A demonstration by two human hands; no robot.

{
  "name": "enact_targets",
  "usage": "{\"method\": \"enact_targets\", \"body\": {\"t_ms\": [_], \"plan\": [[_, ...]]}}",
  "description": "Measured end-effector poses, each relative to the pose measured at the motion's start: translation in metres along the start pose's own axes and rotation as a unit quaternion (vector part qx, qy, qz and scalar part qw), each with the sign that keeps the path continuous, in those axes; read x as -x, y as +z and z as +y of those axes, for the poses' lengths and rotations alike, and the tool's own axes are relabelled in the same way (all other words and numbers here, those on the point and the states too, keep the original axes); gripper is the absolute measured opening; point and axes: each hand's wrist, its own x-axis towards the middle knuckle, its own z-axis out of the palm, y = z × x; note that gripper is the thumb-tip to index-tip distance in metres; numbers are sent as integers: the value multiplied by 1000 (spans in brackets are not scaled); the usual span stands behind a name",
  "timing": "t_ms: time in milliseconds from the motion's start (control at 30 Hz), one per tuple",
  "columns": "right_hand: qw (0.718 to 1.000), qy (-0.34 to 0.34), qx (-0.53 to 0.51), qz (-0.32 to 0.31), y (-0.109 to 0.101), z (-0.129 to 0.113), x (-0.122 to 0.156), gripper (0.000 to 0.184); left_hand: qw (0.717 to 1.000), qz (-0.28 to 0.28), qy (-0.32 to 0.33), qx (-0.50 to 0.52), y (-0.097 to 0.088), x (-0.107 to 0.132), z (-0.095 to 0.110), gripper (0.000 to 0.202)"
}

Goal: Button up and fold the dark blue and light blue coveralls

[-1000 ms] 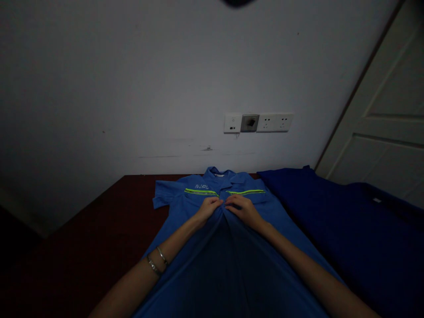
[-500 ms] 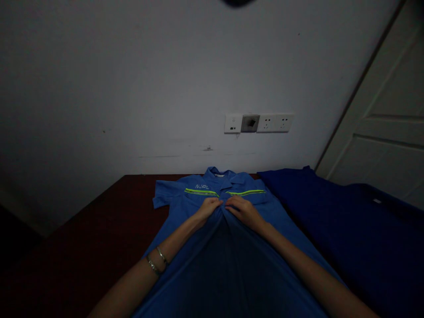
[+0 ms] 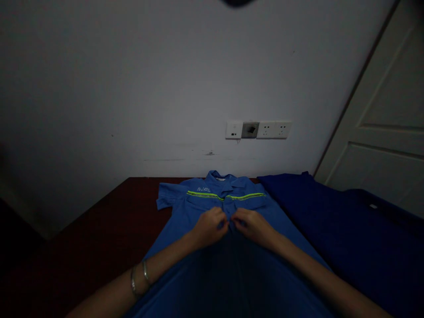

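Note:
A blue short-sleeved work shirt (image 3: pixel 190 214) lies front up, its collar toward the wall, with yellow-green stripes across the chest and white letters above the left stripe. My left hand (image 3: pixel 211 225) pinches the shirt's front edge just below the chest stripes. Close beside it, my right hand (image 3: pixel 253 224) is closed on the other side of the front opening, fingertips nearly meeting the left ones. Whether a button is between the fingers is too dark and small to see. Two silvery bangles (image 3: pixel 139 278) circle my left forearm. The lower shirt is in deep shadow.
The shirt rests on a dark red table (image 3: pixel 122 212) against a white wall (image 3: pixel 165 88). A darker blue cloth (image 3: pixel 314 216) covers the table's right side. Wall sockets (image 3: pixel 273 130) sit above the shirt. A white panelled door (image 3: pixel 380 154) stands at the right.
Both hands have moved down the shirt front, toward me, from the stripes to below them. The lifted front of the shirt has sunk a little. The camera has tilted slightly.

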Motion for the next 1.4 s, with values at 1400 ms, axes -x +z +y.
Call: {"method": "enact_targets", "body": {"t_ms": [1400], "plan": [[959, 256, -74, -97, 15, -40, 49, 14, 963, -201, -77, -161, 0, 60, 67, 27]]}}
